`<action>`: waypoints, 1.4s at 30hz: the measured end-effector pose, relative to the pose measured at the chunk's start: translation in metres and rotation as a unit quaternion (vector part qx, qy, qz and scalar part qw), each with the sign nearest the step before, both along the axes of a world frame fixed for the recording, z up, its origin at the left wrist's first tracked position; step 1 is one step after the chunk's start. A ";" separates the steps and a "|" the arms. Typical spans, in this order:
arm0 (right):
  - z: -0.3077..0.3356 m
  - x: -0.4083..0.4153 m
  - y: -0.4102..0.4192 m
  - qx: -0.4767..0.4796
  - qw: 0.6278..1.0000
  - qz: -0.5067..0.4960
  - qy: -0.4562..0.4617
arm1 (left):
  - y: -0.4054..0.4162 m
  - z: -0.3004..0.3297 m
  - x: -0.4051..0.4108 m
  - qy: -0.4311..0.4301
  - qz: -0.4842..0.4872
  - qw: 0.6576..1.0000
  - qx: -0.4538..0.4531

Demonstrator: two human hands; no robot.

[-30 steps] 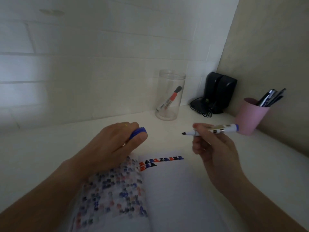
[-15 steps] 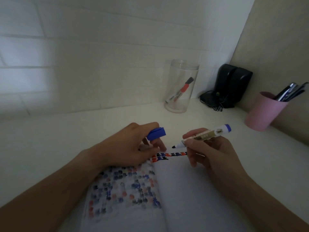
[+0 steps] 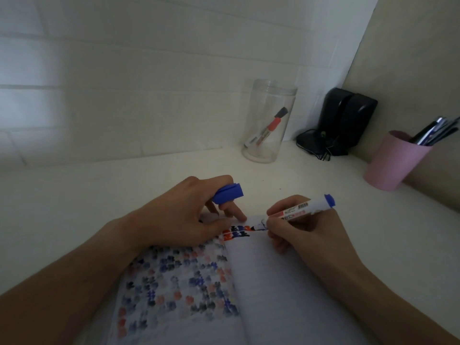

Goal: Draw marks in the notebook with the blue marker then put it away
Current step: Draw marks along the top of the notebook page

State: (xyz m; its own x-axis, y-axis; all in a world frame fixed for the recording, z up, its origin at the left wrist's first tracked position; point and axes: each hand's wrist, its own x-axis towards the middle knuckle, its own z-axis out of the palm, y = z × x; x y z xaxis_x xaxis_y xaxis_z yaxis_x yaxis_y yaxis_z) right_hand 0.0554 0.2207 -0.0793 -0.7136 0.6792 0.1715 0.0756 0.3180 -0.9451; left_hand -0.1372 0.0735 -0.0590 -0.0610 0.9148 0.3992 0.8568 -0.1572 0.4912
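Note:
An open notebook (image 3: 278,290) lies on the white desk in front of me, its left page full of faded coloured marks and its right page bearing two short rows of red, blue and black marks at the top. My right hand (image 3: 306,235) grips the uncapped blue marker (image 3: 302,209), tip touching the top of the right page. My left hand (image 3: 184,217) presses down the left page's top edge and holds the blue marker cap (image 3: 228,193) between its fingers.
A clear plastic jar (image 3: 267,123) holding a red marker stands at the back by the tiled wall. To its right are a black device with cables (image 3: 343,120) and a pink cup (image 3: 395,160) of pens near the side wall.
My right hand has dropped from above the desk to the notebook, bringing the marker tip onto the right page. My left hand, still holding the cap, has settled on the left page.

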 end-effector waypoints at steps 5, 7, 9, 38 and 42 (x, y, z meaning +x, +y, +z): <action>-0.002 0.001 -0.001 0.023 0.999 -0.011 -0.019 | -0.001 0.003 0.001 0.015 0.000 1.000 -0.006; -0.002 0.001 -0.001 0.027 0.999 -0.010 -0.025 | -0.001 0.002 0.000 0.020 0.002 1.000 -0.009; -0.001 0.001 -0.001 0.030 0.999 -0.012 -0.036 | 0.000 0.001 -0.002 0.026 0.005 1.000 -0.007; -0.003 0.001 0.001 0.044 0.995 -0.037 -0.076 | -0.001 0.002 -0.001 0.027 0.004 1.000 -0.009; -0.003 0.000 0.000 0.049 0.994 -0.044 -0.085 | -0.002 0.002 -0.001 0.030 0.006 1.000 -0.001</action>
State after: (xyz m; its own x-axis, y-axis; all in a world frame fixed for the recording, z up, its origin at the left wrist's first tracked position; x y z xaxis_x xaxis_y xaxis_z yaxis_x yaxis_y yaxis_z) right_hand 0.0554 0.2210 -0.0826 -0.6772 0.7258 0.1211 0.2633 0.3926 -0.8812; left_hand -0.1379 0.0719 -0.0570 -0.0473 0.9153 0.4000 0.8861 -0.1463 0.4397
